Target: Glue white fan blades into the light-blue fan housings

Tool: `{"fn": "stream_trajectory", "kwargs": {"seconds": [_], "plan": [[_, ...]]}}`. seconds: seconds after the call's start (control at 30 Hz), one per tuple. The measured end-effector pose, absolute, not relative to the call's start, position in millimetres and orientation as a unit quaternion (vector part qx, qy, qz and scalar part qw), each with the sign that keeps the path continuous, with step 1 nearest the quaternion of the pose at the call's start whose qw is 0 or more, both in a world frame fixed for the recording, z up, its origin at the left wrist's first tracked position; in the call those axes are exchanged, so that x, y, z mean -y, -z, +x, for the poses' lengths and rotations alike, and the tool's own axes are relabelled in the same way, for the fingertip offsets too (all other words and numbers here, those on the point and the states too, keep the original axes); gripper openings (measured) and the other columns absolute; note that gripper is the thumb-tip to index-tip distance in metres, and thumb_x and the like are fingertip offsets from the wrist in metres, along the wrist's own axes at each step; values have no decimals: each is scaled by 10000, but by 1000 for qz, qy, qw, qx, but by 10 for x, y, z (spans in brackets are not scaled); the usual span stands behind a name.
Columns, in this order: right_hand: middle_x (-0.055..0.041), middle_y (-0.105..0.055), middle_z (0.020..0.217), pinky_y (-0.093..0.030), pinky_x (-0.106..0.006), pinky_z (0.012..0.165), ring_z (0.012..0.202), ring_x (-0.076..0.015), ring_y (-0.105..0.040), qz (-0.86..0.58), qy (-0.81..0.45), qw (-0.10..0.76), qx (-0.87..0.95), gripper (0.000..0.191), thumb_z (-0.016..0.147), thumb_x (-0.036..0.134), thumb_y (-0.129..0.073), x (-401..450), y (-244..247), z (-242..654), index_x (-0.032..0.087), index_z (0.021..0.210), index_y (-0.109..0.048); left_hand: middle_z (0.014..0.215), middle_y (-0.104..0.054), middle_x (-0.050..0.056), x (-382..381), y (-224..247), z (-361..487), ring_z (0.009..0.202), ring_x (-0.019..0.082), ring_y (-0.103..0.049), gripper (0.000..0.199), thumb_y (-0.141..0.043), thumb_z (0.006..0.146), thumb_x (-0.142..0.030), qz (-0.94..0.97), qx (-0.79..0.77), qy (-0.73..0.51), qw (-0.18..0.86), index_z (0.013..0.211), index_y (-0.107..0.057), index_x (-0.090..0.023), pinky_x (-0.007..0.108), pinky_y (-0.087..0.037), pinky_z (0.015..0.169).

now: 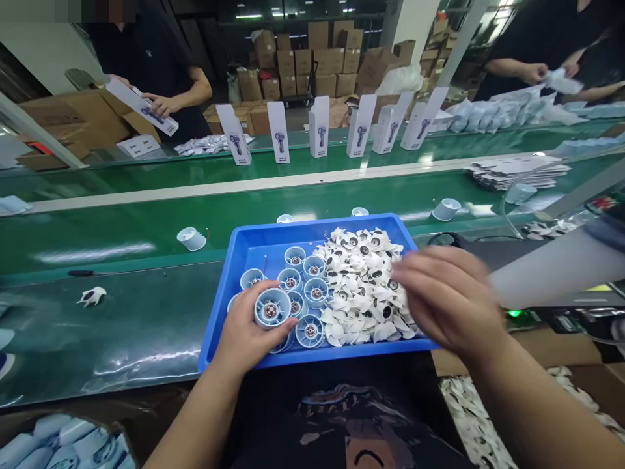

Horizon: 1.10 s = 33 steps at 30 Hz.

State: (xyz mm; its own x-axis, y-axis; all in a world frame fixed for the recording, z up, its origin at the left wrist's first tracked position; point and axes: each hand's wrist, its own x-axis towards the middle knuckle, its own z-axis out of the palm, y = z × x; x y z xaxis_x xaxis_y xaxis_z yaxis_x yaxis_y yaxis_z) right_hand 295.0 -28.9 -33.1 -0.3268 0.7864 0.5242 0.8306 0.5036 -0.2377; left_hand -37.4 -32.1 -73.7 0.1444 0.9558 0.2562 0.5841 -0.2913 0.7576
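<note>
My left hand (249,329) is wrapped round a light-blue fan housing (272,308), its open round end facing up and a ribbed frame with a reddish-brown centre showing inside. More such housings (310,331) stand under and beside it in the left part of a blue tray (288,358). White fan blades (364,286) with dark hubs are heaped in the tray's right part. Over the tray's right edge, beside that heap, is my right hand (446,303). Its fingers are bent, point left and are blurred; whether anything is between them is hidden.
Several loose housings (191,239) lie on the green belt beyond the tray, and one fan blade (92,296) is at left. White printed boxes (319,127) stand farther back. Two co-workers (166,98) handle things across the line. Boxes of housings (63,443) and blades (473,417) flank me.
</note>
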Motion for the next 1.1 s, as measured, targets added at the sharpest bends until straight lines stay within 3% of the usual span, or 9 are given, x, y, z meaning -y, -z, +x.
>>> {"fn": "stream_trajectory", "kwargs": {"seconds": [0.1, 0.17, 0.33, 0.47, 0.57, 0.67, 0.8, 0.97, 1.1], "plan": [[-84, -650, 1116, -497, -451, 970, 1065, -220, -599, -506, 13, 108, 856, 238, 933, 75, -535, -163, 371, 2732, 160, 1102, -680, 1116, -711, 94, 324, 757, -407, 1082, 337, -655, 488, -758, 742, -469, 723, -536, -364, 241, 1153, -623, -243, 525, -492, 974], [-70, -667, 1016, -517, -436, 930, 1007, -215, -614, -506, -6, 2, 863, 251, 892, 10, -551, -407, 394, 2638, 151, 1039, -698, 1128, -706, 97, 349, 768, -425, 1089, 331, -651, 481, -764, 732, -456, 718, -535, -371, 244, 1137, -627, -235, 509, -501, 965], [-81, -618, 1110, -517, -412, 961, 1047, -193, -593, -518, -39, -148, 842, 197, 942, 189, -623, -701, 384, 2472, 133, 1130, -641, 1123, -691, 77, 420, 740, -379, 1067, 290, -654, 473, -784, 695, -380, 678, -538, -420, 274, 1101, -594, -229, 443, -510, 951], [-77, -613, 1100, -546, -367, 906, 989, -166, -607, -569, -69, -208, 792, 217, 1001, 288, -559, -758, 307, 2307, 134, 1139, -622, 1071, -676, 34, 428, 724, -331, 979, 245, -669, 613, -827, 638, -310, 636, -562, -426, 312, 1161, -514, -245, 371, -537, 859], [-75, -616, 1047, -553, -360, 881, 951, -162, -611, -617, -70, -228, 750, 235, 993, 327, -577, -746, 277, 2188, 122, 1097, -624, 976, -680, 8, 407, 727, -322, 890, 227, -671, 517, -823, 648, -275, 645, -558, -415, 316, 1072, -530, -245, 348, -539, 780], [-80, -607, 1076, -543, -370, 906, 981, -169, -601, -644, -77, -212, 731, 227, 977, 317, -602, -716, 305, 2145, 125, 1098, -622, 1071, -703, 34, 416, 728, -345, 990, 251, -668, 424, -793, 711, -272, 691, -499, -442, 278, 1070, -569, -249, 398, -522, 876], [-77, -597, 1080, -523, -386, 932, 1004, -177, -583, -665, -114, -133, 726, 197, 962, 295, -618, -668, 333, 2241, 127, 1065, -622, 1292, -650, 73, 553, 707, -425, 1180, 280, -616, 501, -726, 771, -232, 741, -414, -480, 223, 1236, -543, -281, 462, -471, 1014], [-126, -521, 1231, -422, -497, 1042, 1152, -251, -496, -626, -193, 102, 748, 210, 930, 293, -584, -477, 186, 2365, 139, 1072, -591, 1129, -679, 63, 716, 655, -504, 990, 256, -681, 513, -683, 736, -208, 741, -431, -461, 229, 1223, -537, -276, 430, -557, 857], [-109, -573, 1107, -531, -412, 889, 948, -201, -588, -488, -399, 253, 734, 450, 901, 567, -466, -117, 154, 2170, 199, 1156, -509, 1151, -673, 72, 680, 597, -457, 1028, 284, -665, 556, -790, 702, -290, 737, -462, -433, 235, 1199, -539, -269, 473, -546, 873]]}}
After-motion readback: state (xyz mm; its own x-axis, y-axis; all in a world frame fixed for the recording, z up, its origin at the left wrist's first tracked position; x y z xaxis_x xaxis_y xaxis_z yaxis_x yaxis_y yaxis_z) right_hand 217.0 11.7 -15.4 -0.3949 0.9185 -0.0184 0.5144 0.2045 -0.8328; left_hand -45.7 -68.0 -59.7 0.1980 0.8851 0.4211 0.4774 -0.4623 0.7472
